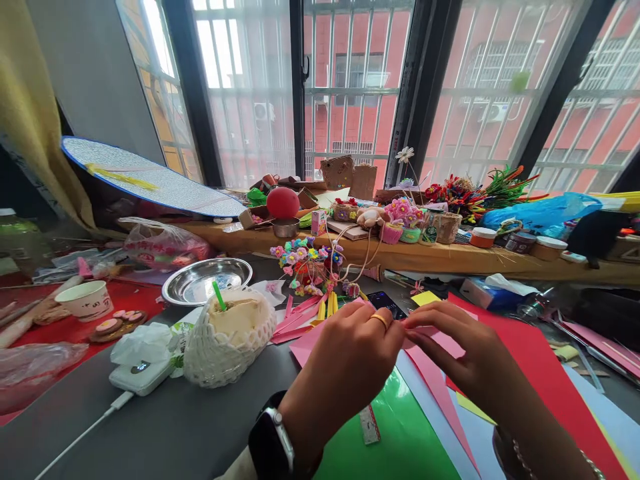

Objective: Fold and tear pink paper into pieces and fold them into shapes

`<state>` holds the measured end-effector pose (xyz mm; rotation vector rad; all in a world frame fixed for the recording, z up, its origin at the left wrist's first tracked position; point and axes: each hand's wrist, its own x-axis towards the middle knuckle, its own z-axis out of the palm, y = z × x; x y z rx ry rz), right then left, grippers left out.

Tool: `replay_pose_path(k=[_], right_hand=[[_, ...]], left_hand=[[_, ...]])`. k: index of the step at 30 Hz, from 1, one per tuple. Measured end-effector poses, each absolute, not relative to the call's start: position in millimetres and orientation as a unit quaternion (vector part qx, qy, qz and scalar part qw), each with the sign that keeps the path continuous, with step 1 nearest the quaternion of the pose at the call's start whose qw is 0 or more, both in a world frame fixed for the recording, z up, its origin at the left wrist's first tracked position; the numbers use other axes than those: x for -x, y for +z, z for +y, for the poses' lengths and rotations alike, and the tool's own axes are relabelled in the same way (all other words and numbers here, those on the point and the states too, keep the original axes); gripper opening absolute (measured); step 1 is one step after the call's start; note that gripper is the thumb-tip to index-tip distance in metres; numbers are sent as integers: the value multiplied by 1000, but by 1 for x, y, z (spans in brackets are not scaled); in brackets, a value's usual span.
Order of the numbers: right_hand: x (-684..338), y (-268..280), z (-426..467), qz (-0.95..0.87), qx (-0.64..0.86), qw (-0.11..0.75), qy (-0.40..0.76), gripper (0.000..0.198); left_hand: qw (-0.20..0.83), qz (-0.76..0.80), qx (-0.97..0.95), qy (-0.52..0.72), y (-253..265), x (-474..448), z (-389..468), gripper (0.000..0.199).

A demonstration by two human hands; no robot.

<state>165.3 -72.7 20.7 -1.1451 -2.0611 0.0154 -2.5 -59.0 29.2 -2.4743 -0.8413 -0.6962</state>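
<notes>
From here I have a piece of pink paper (pixel 410 340) pinched between the fingertips of the left hand (pixel 356 343) and the right hand (pixel 463 343), above the worktop (pixel 165 433). I see only a little of it, plain in colour; the fingers cover the rest, so I cannot tell its outline or any folds.

Bright daylight from the windows (pixel 350 87), wide-angle distortion toward edges
</notes>
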Motion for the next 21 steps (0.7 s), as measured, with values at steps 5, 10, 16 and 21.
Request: replay_pose_path(k=[5,10,16,21], right_hand=[[-165,19,-74,-798,448,402,-4,13],[-170,19,-73,-804,448,390,-30,11],[-163,21,-77,-801,443,402,-36,11],[-171,23,-77,-803,442,400,-21,11]], left_hand=[[196,-310,894,-255,36,11,-60,9],[175,-333,878,-297,40,23,-58,11],[180,-314,891,-273,36,12,-62,8],[188,-312,894,-263,36,15,-60,9]])
